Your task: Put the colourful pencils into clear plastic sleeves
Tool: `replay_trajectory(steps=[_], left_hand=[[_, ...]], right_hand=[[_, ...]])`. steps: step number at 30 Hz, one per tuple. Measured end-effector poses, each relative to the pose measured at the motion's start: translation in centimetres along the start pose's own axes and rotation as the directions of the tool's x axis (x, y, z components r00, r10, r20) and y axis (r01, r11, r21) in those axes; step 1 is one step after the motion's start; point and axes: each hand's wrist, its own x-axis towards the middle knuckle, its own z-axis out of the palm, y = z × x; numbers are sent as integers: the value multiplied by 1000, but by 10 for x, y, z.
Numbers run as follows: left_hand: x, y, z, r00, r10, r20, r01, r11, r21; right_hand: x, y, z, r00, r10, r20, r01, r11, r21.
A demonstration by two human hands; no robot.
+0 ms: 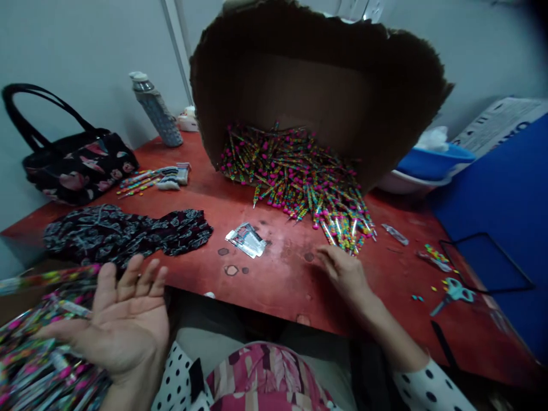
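Colourful pens lie heaped on the red worktop, in the mouth of a torn cardboard box tipped on its side. Right hand sits just beside the heap, fingers loosely curled, pinching nothing. Left hand, palm up with its fingers spread, hovers beside a second bundle of pens below the worktop's edge.

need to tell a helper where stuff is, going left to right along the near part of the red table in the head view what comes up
dark patterned cloth, foil packet, right hand, small clear packet, scissors with teal handles
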Motion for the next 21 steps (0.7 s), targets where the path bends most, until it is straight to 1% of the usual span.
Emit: replay_trajectory(steps=[1, 2, 3, 5, 6, 8, 10, 13, 15, 16, 18, 21], left_hand=[[4, -5, -4, 997, 22, 69, -20, 999, -27], [5, -14, -7, 991, -5, 131, 8, 1000, -24], [5, -24, -8, 982, -27, 186, 32, 999, -21], [1, -46, -3, 957, -82, 279, 74, 997, 37], [-1, -55, 1, 940, -93, 328, 76, 995, 65], [-6, -66, 10, 897, -116, 426, 71, 990, 119], [-8, -71, 18, 852, -151, 501, 74, 982, 172], [-8, -70, 24, 805, -179, 565, 41, 968, 248], [-5, -68, 25, 789, -181, 587, 2, 956, 292], [-4, -66, 25, 786, -180, 592, -17, 950, 312], [0, -63, 24, 782, -182, 596, -48, 936, 348], [6, -60, 21, 785, -190, 590, -68, 919, 388]], right_hand=[[7, 17, -8, 999, 41, -7, -42, 989, -138], [14, 33, -15, 995, 103, -17, -104, 960, -261], [21, 47, -22, 985, 169, -34, -170, 921, -349], [35, 66, -29, 951, 305, -43, -293, 853, -431], [41, 70, -29, 931, 364, -39, -341, 821, -458], [50, 70, -23, 904, 428, -28, -383, 777, -499], [55, 61, -9, 907, 421, -17, -367, 768, -526], [58, 42, 12, 932, 361, 25, -304, 820, -485], [60, 34, 19, 939, 336, 68, -290, 886, -362], [62, 32, 19, 939, 332, 85, -297, 911, -285], [66, 35, 15, 934, 342, 105, -324, 933, -155], [72, 43, 3, 918, 384, 98, -379, 923, -62]])
